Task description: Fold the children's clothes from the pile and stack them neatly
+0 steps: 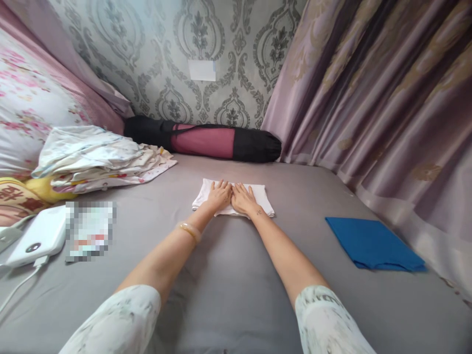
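A folded white cloth (262, 199) lies on the grey bed sheet (221, 275) straight in front of me. Both arms reach out to it. My left hand (220, 194) rests flat on the cloth's middle, fingers stretched away from me. Close beside it, my right hand (242, 198) also presses flat on the cloth, its fingers out straight. The two hands are side by side near the thumbs. Parts of the cloth under the palms are hidden.
At the right lies a folded blue cloth (374, 243). Crumpled patterned fabric (99, 155) is piled at the left, near a white power bank (40, 236) with a cable. A black and maroon long bag (202, 141) lies along the wall. Curtains (354, 88) hang at the right.
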Available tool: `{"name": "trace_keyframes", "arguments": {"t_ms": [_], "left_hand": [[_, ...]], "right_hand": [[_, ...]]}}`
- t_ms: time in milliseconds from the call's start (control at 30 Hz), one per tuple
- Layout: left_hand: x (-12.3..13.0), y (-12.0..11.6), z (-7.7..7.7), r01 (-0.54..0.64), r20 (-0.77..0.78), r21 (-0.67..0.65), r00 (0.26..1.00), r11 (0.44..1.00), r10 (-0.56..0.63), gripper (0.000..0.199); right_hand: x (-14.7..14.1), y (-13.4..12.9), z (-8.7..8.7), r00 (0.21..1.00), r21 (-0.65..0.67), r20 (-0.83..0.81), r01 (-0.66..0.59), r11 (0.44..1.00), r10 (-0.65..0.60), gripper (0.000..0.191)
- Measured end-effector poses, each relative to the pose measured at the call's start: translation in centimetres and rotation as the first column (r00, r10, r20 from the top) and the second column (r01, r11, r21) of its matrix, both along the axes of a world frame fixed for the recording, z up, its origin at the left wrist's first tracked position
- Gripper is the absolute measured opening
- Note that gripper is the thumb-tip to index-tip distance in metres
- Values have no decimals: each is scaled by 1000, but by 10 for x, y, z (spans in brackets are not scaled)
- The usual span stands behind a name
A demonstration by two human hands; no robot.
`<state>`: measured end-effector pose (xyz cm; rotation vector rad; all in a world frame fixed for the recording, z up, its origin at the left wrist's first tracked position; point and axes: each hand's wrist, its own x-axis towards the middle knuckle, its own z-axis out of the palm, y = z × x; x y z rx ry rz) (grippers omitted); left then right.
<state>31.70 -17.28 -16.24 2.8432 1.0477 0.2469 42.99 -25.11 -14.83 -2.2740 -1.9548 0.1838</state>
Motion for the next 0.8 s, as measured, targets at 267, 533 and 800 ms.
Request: {"name": "trace_keyframes", "arguments": {"t_ms": [267, 533, 800], "left_hand": [[-3, 6, -13, -19, 31, 5, 999, 1000, 19, 49], [-6, 11, -14, -123, 27, -20, 992, 992, 124, 57], [-17, 20, -18, -195, 35, 14, 980, 981, 194, 66]], "right_hand": [[8, 1, -10, 1000, 14, -23, -3, 1000, 3, 55], [14, 1, -15, 989, 65, -32, 148, 987, -146, 53], [29, -6, -16, 968, 43, 3, 251, 967, -251, 54]]}}
